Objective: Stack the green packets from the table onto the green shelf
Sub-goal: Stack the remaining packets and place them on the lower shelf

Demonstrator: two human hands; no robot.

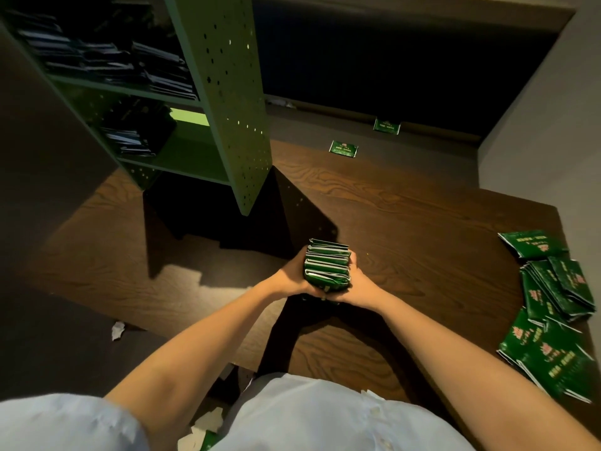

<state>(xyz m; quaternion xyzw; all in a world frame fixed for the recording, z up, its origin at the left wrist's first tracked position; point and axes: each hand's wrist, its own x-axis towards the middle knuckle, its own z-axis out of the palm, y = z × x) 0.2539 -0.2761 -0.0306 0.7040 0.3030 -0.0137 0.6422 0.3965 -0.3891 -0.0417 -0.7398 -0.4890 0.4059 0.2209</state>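
Note:
A bundle of green packets [327, 265] stands on edge between my two hands above the middle of the wooden table [406, 229]. My left hand [292, 275] presses its left side and my right hand [357, 286] its right side. The green shelf [227, 102] with perforated side panels stands at the upper left; dark stacks of packets [130, 63] lie on its upper tier and another stack [133, 138] on the lower tier. More green packets [553, 307] lie heaped at the table's right edge. Two single packets lie far off: one packet [343, 148] mid-table, another packet [386, 125] by the back ledge.
A grey wall [536, 125] rises at the right and a dark recess behind the table. Scraps of torn paper [117, 330] lie on the dark floor to the left and near my body. The shelf casts a broad shadow over the table's middle.

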